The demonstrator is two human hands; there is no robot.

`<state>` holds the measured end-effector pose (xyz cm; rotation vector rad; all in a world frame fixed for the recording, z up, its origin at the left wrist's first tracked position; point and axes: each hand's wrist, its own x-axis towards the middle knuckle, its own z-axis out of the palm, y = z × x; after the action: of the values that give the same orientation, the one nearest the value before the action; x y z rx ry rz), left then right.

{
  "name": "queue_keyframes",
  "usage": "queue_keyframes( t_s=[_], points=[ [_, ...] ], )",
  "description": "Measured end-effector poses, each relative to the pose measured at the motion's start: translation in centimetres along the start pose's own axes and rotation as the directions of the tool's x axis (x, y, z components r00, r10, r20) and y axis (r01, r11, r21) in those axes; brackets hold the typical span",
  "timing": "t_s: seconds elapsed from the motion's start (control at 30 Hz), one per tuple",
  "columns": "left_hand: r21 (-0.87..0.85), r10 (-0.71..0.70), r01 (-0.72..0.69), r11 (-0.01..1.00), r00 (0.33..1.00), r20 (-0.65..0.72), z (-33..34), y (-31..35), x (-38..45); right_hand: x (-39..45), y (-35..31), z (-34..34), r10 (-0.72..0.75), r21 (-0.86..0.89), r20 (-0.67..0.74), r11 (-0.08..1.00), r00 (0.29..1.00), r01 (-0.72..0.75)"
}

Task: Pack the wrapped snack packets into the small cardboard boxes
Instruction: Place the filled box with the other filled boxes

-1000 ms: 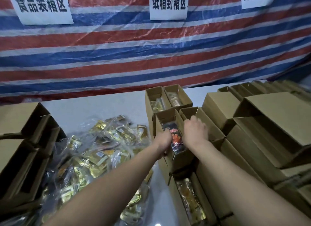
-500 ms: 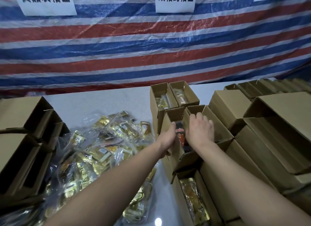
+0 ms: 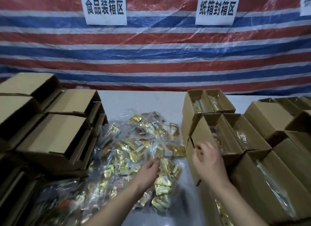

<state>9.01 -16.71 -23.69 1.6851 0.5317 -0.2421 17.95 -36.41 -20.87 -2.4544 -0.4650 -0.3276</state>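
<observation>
Both hands have come back out of the box since a second ago. The left hand [image 3: 149, 171] is now over the crinkly pile of gold foil packets [image 3: 134, 151] mid-bench, fingers loosely curled, can't tell if it's got one. The right hand [image 3: 207, 158] hovers half open, holding nothing, beside the open cardboard box [image 3: 217, 135] on the bench's right side, its long axis running away from the camera.

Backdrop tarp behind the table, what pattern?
Horizontal red, white and blue stripes on the tarp; head view, the only one.
</observation>
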Motion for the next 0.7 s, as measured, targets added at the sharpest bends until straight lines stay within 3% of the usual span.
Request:
queue_keyframes(
  t_s=[0.1,0.23,0.37,0.57,0.7],
  points=[
    [0.082,-0.03,0.037,0.996,0.995,-0.093,-2.4,-6.0,-3.4,-5.4,-0.5,3.0,0.134,0.152,0.195,0.974,0.971,-0.165],
    [0.162,-0.106,0.135,0.977,0.978,-0.177,-5.0,-13.1,-7.7,-11.9,0.4,7.2,0.234,0.122,0.507,0.933,0.829,-0.338],
    [0.239,-0.115,0.165,0.957,0.971,-0.209,-6.6,-16.6,-10.6,-14.5,-0.9,8.7,0.259,0.098,0.582,0.919,0.771,-0.382],
    [0.353,-0.124,0.202,0.914,0.965,-0.23,-7.9,-19.1,-12.7,-17.3,-3.3,9.8,0.211,0.106,0.626,0.93,0.751,-0.351],
    [0.336,-0.14,0.219,0.916,0.959,-0.245,-8.7,-20.5,-14.0,-18.8,-4.2,10.1,0.195,0.099,0.671,0.932,0.715,-0.348]
  ],
)
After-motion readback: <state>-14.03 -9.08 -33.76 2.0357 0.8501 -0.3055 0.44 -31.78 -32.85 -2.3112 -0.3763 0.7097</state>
